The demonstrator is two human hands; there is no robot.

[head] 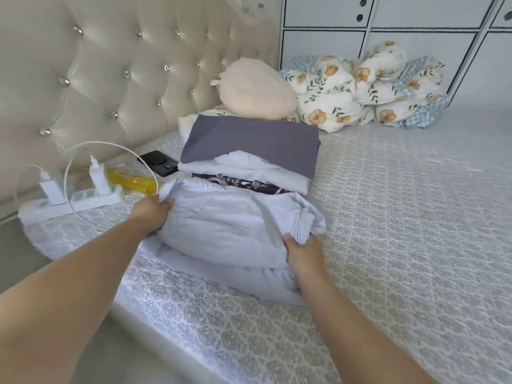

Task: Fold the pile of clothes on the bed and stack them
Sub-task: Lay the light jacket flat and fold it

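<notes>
A pale blue garment [227, 231] lies bunched and partly folded on the patterned bed cover [388, 217] in front of me. My left hand [151, 214] grips its far left corner, fingers curled round the cloth. My right hand [303, 256] pinches its near right edge. Just behind it stands a stack of folded clothes: a grey piece [249, 142] on top, a light blue one [243, 167] under it, and a dark purple patterned one [249, 185] at the bottom.
A tufted headboard [110, 65] runs along the left. Beside it lie a white power strip with chargers and cable [74, 195], a yellow packet [133, 181] and a black phone [159, 162]. A beige plush [257, 90] and a floral quilt [360, 90] sit behind.
</notes>
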